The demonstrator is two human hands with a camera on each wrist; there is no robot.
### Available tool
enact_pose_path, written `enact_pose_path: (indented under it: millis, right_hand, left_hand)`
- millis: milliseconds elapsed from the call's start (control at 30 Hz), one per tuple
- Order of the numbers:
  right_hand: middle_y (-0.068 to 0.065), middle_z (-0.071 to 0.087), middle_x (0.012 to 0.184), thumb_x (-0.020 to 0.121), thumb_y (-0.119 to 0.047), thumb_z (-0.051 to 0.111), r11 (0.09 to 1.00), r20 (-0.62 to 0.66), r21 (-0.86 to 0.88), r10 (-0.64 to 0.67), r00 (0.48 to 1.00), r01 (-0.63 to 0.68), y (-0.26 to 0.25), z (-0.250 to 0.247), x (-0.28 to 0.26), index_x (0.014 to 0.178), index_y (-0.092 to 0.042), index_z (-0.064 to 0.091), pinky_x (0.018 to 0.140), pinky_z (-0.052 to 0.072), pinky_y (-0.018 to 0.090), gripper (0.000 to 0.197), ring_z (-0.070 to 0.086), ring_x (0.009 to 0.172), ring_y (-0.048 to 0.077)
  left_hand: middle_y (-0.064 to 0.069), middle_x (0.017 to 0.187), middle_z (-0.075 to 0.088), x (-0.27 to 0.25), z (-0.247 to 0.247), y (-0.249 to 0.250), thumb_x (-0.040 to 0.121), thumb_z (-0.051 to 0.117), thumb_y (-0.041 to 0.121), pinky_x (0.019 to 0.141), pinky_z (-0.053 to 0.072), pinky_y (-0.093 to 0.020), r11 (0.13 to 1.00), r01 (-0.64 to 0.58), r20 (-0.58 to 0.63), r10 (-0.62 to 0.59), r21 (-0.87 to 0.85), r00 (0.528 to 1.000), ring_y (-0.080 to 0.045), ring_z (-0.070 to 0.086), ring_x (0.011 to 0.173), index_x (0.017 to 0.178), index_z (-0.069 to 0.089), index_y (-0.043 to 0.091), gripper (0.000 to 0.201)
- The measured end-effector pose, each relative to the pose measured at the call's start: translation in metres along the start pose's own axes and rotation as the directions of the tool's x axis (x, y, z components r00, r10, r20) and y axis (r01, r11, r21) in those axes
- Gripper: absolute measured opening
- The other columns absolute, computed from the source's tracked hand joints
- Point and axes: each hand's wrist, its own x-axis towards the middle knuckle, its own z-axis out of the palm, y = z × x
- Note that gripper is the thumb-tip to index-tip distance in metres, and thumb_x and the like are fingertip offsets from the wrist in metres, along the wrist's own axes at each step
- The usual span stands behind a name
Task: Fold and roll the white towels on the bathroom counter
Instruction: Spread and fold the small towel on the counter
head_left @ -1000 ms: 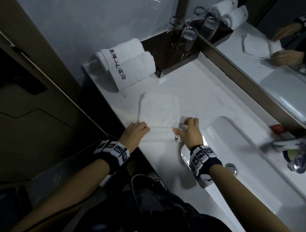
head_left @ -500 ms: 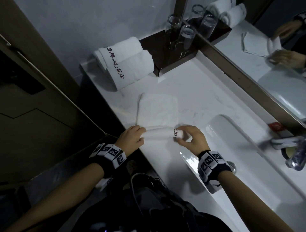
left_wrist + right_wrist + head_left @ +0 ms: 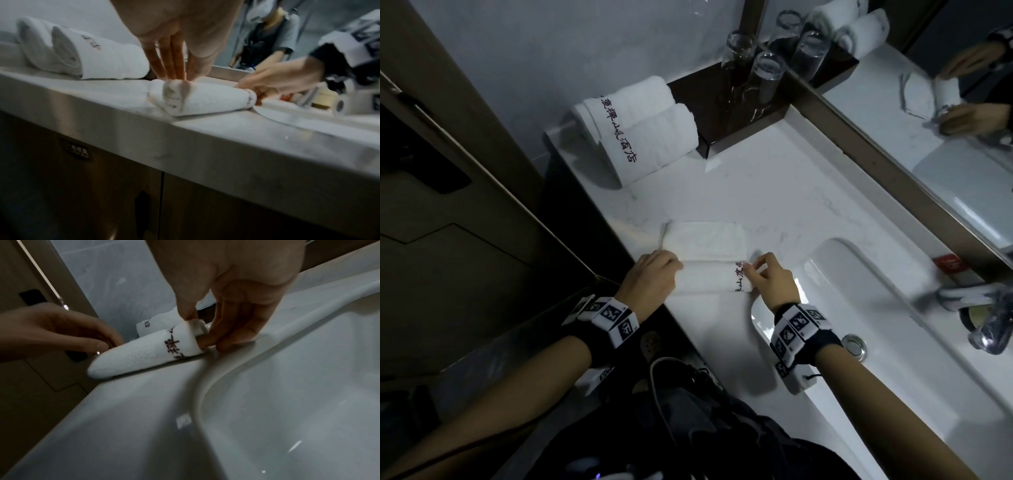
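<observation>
Head view shows the white marble tabletop (image 3: 774, 192) running from the wall to the sink basin (image 3: 887, 308), with a mirror (image 3: 962, 154) along its far edge. At the wall end two finished rolled towels (image 3: 643, 130) lie side by side, lettered bands facing out, next to a dark tray (image 3: 726, 113) that carries upturned glasses (image 3: 763, 75); they seem parked there to keep the working area free.

Near the front edge lies the hand towel (image 3: 705, 260) now being rolled. Its near part is already a tight roll, while the flat folded remainder stretches away toward the wall, so the rolling looks roughly half done.

The left hand (image 3: 654, 277) sits at the roll's left end, fingers (image 3: 172, 65) bent down and pressing on top of it, probably to keep the coil from loosening. The right hand (image 3: 770, 277) is at the right end, beside the sink rim, thumb and fingertips pinching the end by the embroidered lettering (image 3: 174, 344), likely to keep the edges aligned. The roll lies directly between the two hands, touching both.
</observation>
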Motion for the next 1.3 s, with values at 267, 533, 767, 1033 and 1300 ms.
enact_pose_path:
  millis: [267, 533, 767, 1033, 1300]
  right_hand:
    - [0.003, 0.058, 0.111, 0.088, -0.014, 0.061, 0.851, 0.011, -0.128, -0.512, 0.859, 0.509, 0.008, -0.006, -0.016, 0.103, -0.009, 0.064, 0.086, 0.036, 0.016, 0.016, 0.052, 0.107, 0.018]
    - [-0.011, 0.061, 0.109, 0.076, -0.014, 0.075, 0.897, 0.038, 0.033, -0.442, 0.896, 0.441, 0.009, -0.017, -0.001, 0.105, -0.027, 0.064, 0.082, 0.036, 0.001, 0.034, 0.061, 0.098, 0.02]
    - [0.001, 0.064, 0.081, 0.08, -0.032, 0.07, 0.954, 0.053, 0.278, -0.135, 0.989, 0.115, -0.005, -0.022, 0.025, 0.106, -0.025, 0.053, 0.068, 0.044, 0.012, 0.032, 0.06, 0.076, 0.013]
    - [0.018, 0.056, 0.106, 0.092, -0.026, 0.054, 0.995, -0.053, -0.059, -0.086, 0.995, 0.083, -0.037, -0.009, 0.053, 0.121, -0.007, 0.047, 0.084, 0.044, 0.036, 0.035, 0.054, 0.099, 0.034]
    - [0.005, 0.057, 0.115, 0.09, -0.035, 0.055, 0.889, 0.23, -0.285, -0.301, 0.926, 0.359, -0.067, -0.004, 0.058, 0.114, -0.014, 0.053, 0.08, 0.044, 0.03, 0.032, 0.058, 0.096, 0.026]
  left_hand:
    - [-0.001, 0.154, 0.021, -0.004, 0.009, -0.01, 0.09, 0.041, 0.003, 0.115, 0.01, -0.025, 0.98, 0.0, 0.24, -0.049, 0.2, 0.97, -0.012, 0.021, 0.141, 0.145, 0.02, 0.013, 0.06]
    - [-0.004, 0.133, 0.054, 0.007, -0.005, -0.014, 0.088, 0.051, 0.011, 0.098, 0.043, -0.031, 0.956, 0.244, 0.215, -0.208, -0.162, 0.954, -0.023, 0.056, 0.111, 0.133, 0.047, 0.019, 0.046]
    - [-0.016, 0.119, 0.051, 0.035, -0.022, -0.025, 0.09, 0.052, 0.006, 0.091, 0.047, -0.036, 0.903, 0.303, 0.124, -0.277, -0.304, 0.953, -0.028, 0.057, 0.1, 0.119, 0.047, 0.006, 0.03]
    - [-0.012, 0.12, 0.042, 0.037, -0.007, -0.011, 0.087, 0.048, 0.005, 0.085, 0.047, -0.038, 0.972, 0.236, 0.054, -0.236, -0.003, 0.97, -0.024, 0.047, 0.107, 0.12, 0.05, 0.006, 0.033]
    - [0.001, 0.095, 0.041, 0.068, -0.002, -0.013, 0.093, 0.045, 0.02, 0.09, 0.044, -0.042, 0.807, 0.489, 0.054, -0.501, -0.332, 0.864, -0.029, 0.049, 0.099, 0.116, 0.045, 0.002, 0.028]
